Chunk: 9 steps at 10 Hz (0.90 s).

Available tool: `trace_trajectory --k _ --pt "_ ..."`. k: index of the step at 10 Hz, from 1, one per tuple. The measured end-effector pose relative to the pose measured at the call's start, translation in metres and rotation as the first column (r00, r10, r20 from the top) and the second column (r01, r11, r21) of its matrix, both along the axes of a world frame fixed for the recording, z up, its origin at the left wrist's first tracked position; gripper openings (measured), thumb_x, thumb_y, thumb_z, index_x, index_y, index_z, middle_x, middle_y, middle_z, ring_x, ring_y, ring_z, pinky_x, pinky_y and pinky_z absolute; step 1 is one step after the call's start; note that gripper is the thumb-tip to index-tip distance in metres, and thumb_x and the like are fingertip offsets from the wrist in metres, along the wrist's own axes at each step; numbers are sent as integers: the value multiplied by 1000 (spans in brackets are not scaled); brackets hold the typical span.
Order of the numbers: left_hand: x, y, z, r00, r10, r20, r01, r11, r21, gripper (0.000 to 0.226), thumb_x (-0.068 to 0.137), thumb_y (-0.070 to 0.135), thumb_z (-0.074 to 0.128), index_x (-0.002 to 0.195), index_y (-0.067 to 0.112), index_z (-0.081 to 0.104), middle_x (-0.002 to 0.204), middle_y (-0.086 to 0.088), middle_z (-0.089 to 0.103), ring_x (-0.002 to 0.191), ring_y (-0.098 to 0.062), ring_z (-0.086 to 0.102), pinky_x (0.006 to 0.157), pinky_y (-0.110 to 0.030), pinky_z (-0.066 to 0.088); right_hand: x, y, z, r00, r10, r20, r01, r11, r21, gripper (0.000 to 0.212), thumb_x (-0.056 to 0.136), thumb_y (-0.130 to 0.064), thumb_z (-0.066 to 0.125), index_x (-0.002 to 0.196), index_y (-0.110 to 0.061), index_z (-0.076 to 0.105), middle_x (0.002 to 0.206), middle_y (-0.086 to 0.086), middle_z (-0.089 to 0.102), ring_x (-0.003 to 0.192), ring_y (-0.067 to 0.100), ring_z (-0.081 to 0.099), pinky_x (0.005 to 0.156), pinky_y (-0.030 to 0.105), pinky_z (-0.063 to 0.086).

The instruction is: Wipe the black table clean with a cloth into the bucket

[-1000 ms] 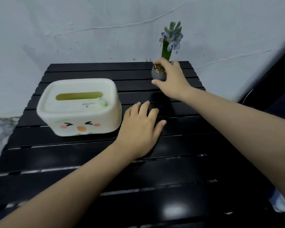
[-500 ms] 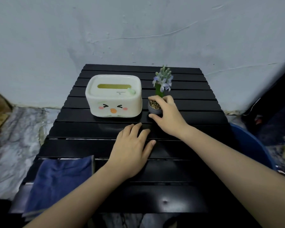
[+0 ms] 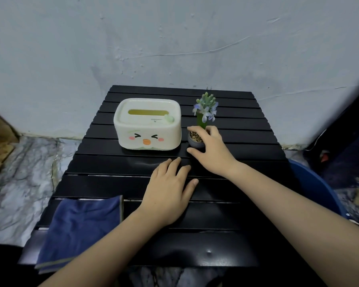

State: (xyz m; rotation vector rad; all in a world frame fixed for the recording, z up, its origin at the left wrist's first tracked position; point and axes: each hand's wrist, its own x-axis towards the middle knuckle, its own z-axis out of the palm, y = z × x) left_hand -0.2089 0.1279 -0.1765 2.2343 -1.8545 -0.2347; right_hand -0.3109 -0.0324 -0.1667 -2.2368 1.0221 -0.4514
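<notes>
R fingers curled round rim of small plant pot, thumb at its near side; pot stands on desk, just right of tissue box, nearly touching. R hand grips the pot, not lifted as far as I can tell. L fingers loosely spread, L hand palm-down flat on desk, holding nothing.

Cloth: blue, folded, near-left corner of desk, untouched, well apart from both hands. Bucket: blue, on floor beside desk's right edge, only partly in view.

Step, prob.: shifting pot to free the surface before wiping. To do it well: keep pot upright so gravel stays in, grip the body not the plant stem, set it down w/o knocking box. Then take cloth w/ L hand, wipe toward right edge so debris drops into bucket. Slat gaps may trap crumbs; follow slat direction.
</notes>
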Motion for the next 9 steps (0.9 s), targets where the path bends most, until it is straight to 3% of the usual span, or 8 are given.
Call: trace_trajectory --k 2,4,5,7,9 --pt "-1 1 1 1000 1 -1 -1 1000 -1 55 102 54 31 147 24 44 160 -5 35 148 -25 27 120 -39 25 -1 4 0 1000 1 17 -1 1000 -15 47 94 -26 68 136 -35 52 127 5 42 126 29 45 109 40 42" --pt "-2 1 1 1000 4 -3 -4 1000 -6 55 102 54 30 147 25 42 160 -4 33 149 -25 25 121 -39 23 -1 5 -2 1000 -2 7 2 999 -40 47 95 -30 66 138 -36 50 126 4 43 129 26 38 104 35 40" --pt "-1 1 0 1000 0 -5 0 1000 4 56 102 55 27 148 26 40 161 -3 31 150 -24 23 121 -39 23 0 5 -2 1000 -12 -2 12 998 -54 47 95 -31 66 139 -37 49 128 4 43 129 26 38 105 38 42" --pt "-1 0 1 1000 4 -5 -4 1000 -12 54 102 55 30 143 25 46 157 -3 37 146 -24 29 118 -39 27 -3 10 -2 1000 -13 -13 12 997 -81 51 92 -33 69 138 -40 50 146 4 38 137 29 35 113 42 37" --pt "10 -10 10 998 15 -61 -19 997 -68 41 101 48 41 129 24 60 136 3 56 122 -24 50 100 -39 42 -15 35 1 990 -80 117 97 983 -153 55 96 -31 64 146 -42 43 160 7 25 148 27 20 114 39 30"
